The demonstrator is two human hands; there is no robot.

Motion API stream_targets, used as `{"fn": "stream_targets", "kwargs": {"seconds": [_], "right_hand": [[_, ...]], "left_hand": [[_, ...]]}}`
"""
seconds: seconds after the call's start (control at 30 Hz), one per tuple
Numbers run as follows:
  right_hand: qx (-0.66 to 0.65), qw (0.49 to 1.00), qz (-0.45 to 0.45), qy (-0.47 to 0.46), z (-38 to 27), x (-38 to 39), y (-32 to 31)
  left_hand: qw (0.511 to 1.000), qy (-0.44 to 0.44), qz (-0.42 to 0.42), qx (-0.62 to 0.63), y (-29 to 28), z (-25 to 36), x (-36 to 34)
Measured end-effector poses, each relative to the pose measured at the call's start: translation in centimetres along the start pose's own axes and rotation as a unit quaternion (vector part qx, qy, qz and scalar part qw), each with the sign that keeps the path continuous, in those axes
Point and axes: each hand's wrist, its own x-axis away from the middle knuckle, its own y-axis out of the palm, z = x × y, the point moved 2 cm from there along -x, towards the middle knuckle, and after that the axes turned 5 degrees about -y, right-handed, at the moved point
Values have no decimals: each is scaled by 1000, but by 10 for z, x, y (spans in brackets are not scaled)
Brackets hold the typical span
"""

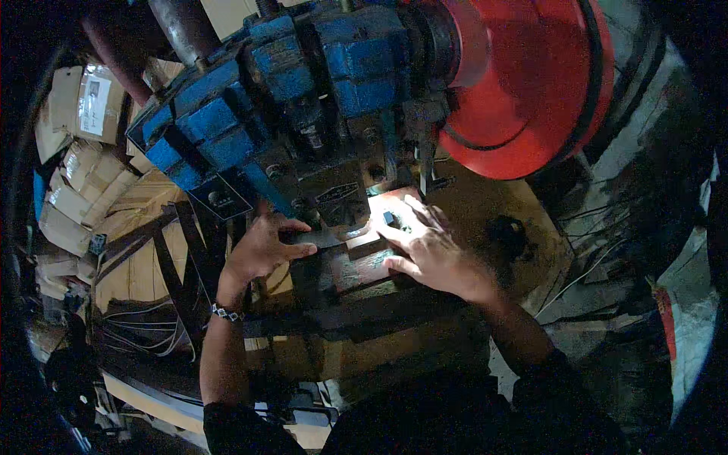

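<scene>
A blue power press (296, 68) stands in front of me, its dark die block (334, 189) above a lit lower bed (360, 269). My left hand (262, 246) is at the left side of the die, thumb and forefinger on either side of a flat dark metal strip (326, 238). The strip's far end runs under the die block. My right hand (436, 254) lies on the right side of the bed, fingers stretched and apart, with the thumb toward the die. Beside its fingers a bolt head (390, 218) sticks up in the bright light.
A big red flywheel guard (523, 83) bulges at the upper right. Cardboard boxes (80, 174) are piled at the left, above dark metal bars (167, 258) and loose wires (144, 334). A brown board (485, 220) lies right of the press.
</scene>
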Motion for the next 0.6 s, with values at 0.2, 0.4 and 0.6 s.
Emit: {"fn": "stream_targets", "kwargs": {"seconds": [0.2,0.4,0.6], "right_hand": [[-6,997,69,-36,0,10,-7],[-80,996,-9,27,3,12,-42],[-337,908,104,225,22,25,-72]], "left_hand": [[997,-19,16,-69,4,8,1],[996,55,50,-49,6,1,3],[989,110,71,69,9,3,1]]}}
